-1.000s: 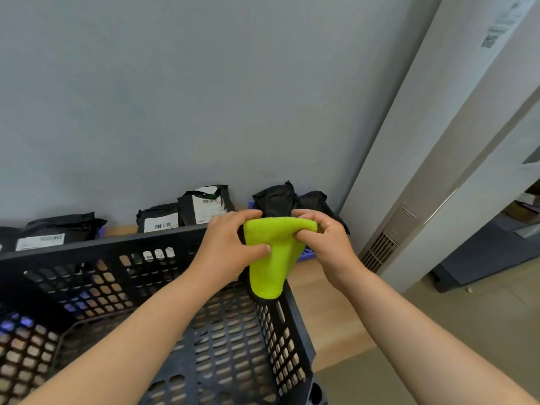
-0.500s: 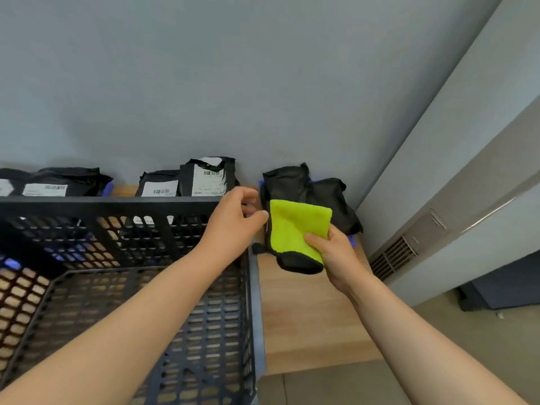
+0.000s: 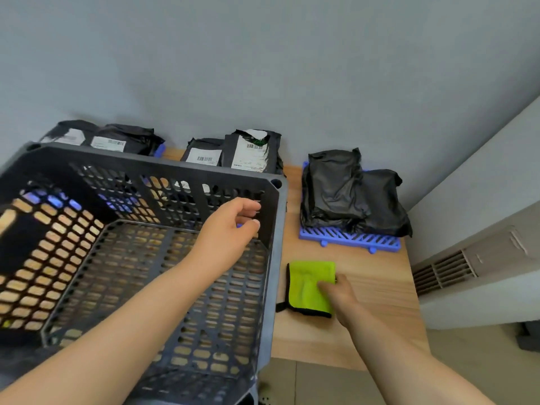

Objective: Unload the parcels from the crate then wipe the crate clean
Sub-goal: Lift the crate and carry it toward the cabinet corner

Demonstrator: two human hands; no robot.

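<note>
- Left hand (image 3: 230, 229): reaches over the near rim into the crate (image 3: 157, 163), close to its far right corner. Fingers are loosely curled, thumb apart from them; it grasps nothing and touches no wall that can be made out.
- Right hand (image 3: 340, 293): lies palm down on the right part of the cloth (image 3: 305, 286), fingers on top, thumb at the cloth's right edge. Whether it pinches the cloth or only rests on it cannot be told.
- Cloth: yellow-green with a black border, folded, lying flat on the wooden table (image 3: 371, 325), just beside the crate's right wall.
- Crate: dark grey, perforated, tilted in this view; the table shows through its floor holes. Only the left forearm and hand are inside it.
- Parcels, all black and outside the crate, along the grey wall (image 3: 263, 68):
  - 1 group behind the crate's far left corner (image 3: 117, 140), with white labels.
  - 1 group behind its far right corner (image 3: 248, 152), with labels.
  - 1 pile (image 3: 347, 194) on a blue slatted tray (image 3: 350, 238), beyond the cloth.
- A vented white unit (image 3: 444, 270) stands at the table's right.
</note>
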